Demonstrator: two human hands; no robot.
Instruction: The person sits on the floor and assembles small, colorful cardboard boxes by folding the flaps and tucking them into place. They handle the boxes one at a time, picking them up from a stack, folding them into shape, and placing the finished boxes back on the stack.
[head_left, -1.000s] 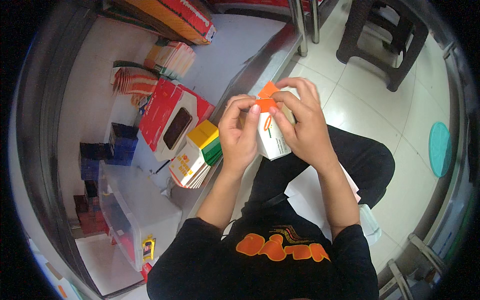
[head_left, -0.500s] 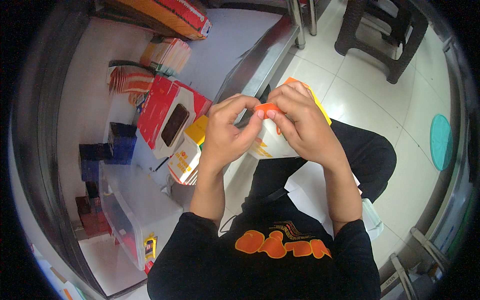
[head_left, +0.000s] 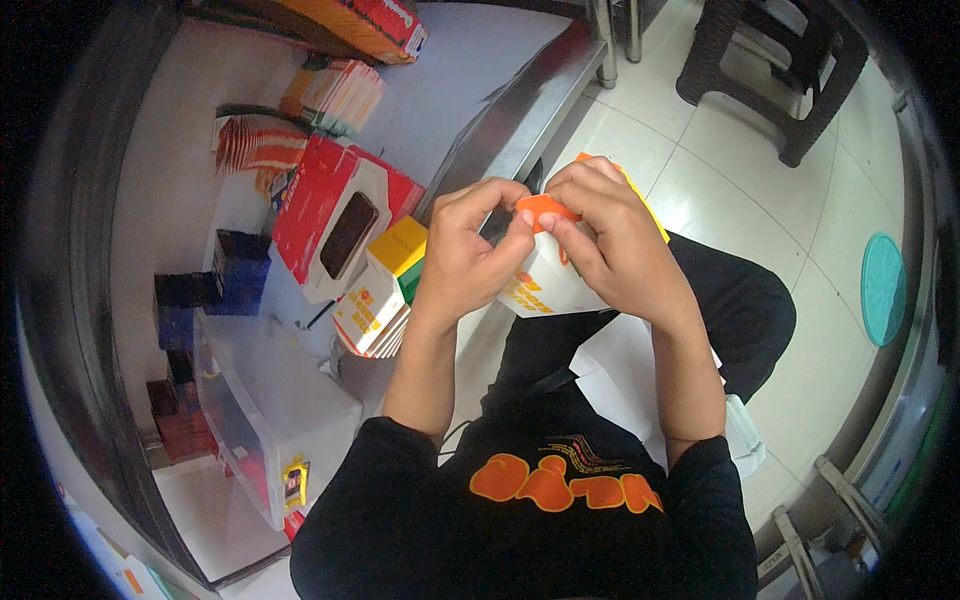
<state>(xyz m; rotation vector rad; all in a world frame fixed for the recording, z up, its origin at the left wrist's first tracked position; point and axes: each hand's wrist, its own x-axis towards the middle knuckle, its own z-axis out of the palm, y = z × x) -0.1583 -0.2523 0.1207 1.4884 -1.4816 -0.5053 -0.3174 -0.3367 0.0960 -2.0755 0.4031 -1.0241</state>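
In front of me I hold a white food carton with orange and yellow parts and yellow lettering. Its orange flap is pinched between the thumbs and fingers of both hands. My left hand is closed at the flap's left end. My right hand is closed on its right side, the thumb pressing the orange face, while the other fingers curl over the carton's far side. The hands cover much of the carton. To the left of my left hand stand several similar white and yellow cartons, nested together.
A phone lies on a red and white box on the table. A clear plastic bin stands nearer on the left. White paper rests on my lap. On the floor are a dark stool and a teal round lid.
The carton has tilted slightly, so more of its lettered side and orange flap shows. Both hands have shifted a little to the right and still pinch the flap.
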